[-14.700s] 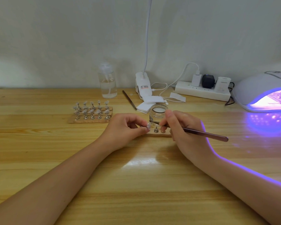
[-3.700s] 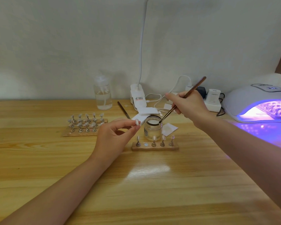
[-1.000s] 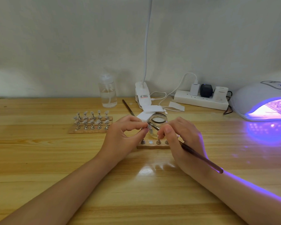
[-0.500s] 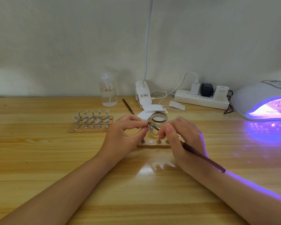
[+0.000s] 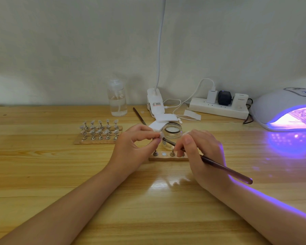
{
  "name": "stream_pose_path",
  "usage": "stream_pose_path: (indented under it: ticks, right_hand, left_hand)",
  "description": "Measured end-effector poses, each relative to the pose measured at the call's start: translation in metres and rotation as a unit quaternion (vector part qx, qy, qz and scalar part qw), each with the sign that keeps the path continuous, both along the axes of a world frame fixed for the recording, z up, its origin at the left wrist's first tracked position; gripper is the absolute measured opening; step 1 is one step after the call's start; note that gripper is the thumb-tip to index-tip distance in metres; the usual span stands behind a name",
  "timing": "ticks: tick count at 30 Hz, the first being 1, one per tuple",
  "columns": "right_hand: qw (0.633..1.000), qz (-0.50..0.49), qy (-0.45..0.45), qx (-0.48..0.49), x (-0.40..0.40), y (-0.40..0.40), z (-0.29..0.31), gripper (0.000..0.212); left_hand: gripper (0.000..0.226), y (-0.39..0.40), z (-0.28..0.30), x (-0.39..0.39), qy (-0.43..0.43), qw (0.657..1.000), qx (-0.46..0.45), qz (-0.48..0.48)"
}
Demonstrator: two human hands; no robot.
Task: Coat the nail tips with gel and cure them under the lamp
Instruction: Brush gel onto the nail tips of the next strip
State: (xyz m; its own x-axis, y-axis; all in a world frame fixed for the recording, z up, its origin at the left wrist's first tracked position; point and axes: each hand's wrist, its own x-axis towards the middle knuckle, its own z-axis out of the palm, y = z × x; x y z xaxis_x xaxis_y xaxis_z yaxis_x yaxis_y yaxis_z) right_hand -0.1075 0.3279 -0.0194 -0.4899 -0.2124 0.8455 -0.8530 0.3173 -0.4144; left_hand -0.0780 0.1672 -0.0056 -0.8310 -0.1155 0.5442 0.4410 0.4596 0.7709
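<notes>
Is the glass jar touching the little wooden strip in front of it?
Cannot tell. In the head view the glass jar overlaps the wooden strip's far edge.

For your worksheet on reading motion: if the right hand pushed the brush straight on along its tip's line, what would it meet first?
Probably the nail tip pinched by the left hand; the right hand's brush points up-left at it. Contact is unclear.

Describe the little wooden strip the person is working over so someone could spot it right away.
Start from the glowing purple lamp at the table's right edge and move left to the glass jar between the hands. The wooden strip lies just in front of it, holding one row of metal pegs, unlike the fuller multi-row board further left.
</notes>
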Motion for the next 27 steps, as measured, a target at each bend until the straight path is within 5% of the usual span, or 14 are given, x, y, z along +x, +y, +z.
stream_pose_path:
  ticks: [27]
  right_hand:
    - [0.999, 0.031, -0.019, -0.032, -0.0009, 0.0002, 0.0012, 0.045]
  left_hand:
    - [0.022, -0.0009, -0.0007, -0.0001, -0.010, 1.000, 0.000, -0.004]
